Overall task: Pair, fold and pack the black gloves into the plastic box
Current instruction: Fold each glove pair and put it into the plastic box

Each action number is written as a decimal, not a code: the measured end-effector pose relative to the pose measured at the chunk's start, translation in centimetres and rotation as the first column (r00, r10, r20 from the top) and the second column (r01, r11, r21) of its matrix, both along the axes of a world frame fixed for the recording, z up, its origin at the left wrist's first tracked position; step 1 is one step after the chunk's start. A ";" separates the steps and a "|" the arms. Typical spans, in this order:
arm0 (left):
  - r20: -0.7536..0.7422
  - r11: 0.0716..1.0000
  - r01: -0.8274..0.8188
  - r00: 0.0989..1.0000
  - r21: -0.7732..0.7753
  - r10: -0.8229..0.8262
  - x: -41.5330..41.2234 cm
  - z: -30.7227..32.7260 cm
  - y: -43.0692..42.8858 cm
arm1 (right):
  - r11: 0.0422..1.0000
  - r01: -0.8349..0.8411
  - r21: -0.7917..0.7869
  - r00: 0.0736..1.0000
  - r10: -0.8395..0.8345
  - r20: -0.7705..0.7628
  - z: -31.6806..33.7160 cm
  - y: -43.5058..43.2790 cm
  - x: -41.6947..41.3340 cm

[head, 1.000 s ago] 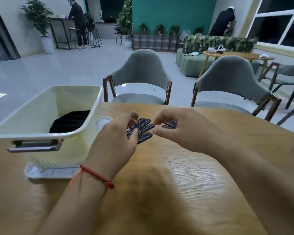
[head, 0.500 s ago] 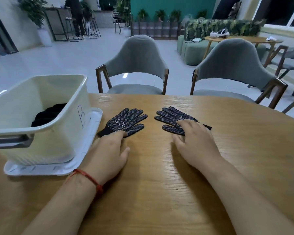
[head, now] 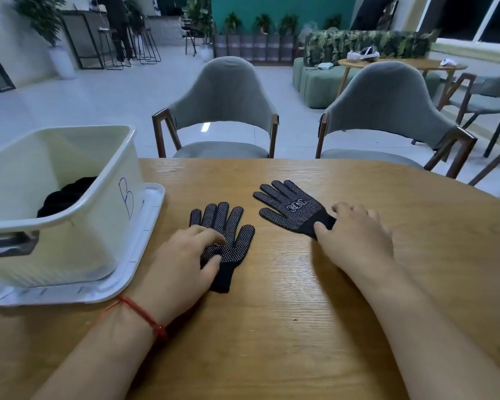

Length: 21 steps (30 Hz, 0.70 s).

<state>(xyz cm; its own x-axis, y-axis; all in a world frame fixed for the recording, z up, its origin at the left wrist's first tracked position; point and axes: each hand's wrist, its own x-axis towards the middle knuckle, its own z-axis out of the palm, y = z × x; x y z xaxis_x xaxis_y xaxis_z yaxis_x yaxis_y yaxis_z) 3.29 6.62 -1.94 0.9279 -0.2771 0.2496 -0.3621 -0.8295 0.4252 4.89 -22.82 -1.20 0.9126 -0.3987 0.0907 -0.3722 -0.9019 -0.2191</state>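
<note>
Since the frame half a second earlier, the left glove (head: 228, 226) has been drawn toward me and now lies with its fingers pointing away, while the right glove (head: 289, 209) has swung so that its fingers point away and to the left. The two lie near each other but apart on the wooden table (head: 272, 327), dotted sides up. My left hand (head: 179, 264) grips the left glove at its palm — fingers curled over it, thumb pressed on its near edge. My right hand (head: 358, 238) pinches the cuff of the right glove between thumb and fingers. The hands are well apart, each on its own glove. At the left stands the plastic box (head: 84, 220), cream-walled, with a blue letter B (head: 126, 197) drawn on its side — inside it lies a heap of black fabric (head: 67, 196), partly hidden by the rim. The box sits on a white tray (head: 147, 226). A red cord (head: 145, 313) circles my left wrist.
</note>
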 end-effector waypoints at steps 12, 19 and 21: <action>-0.071 0.988 0.156 0.985 -0.012 -0.156 -0.9 0.0 -0.9 | 0.967 -0.040 0.253 0.998 0.051 -0.036 0.6 0.0 -0.2; -0.229 0.962 0.143 0.969 0.233 -0.088 -1.2 -0.6 -1.3 | 0.803 -0.290 0.521 0.928 0.103 0.358 0.6 1.3 -0.4; -0.226 0.962 0.141 0.970 0.234 -0.087 -1.0 -0.8 -1.4 | 0.697 -0.404 0.593 0.864 0.078 0.497 0.8 1.7 -0.4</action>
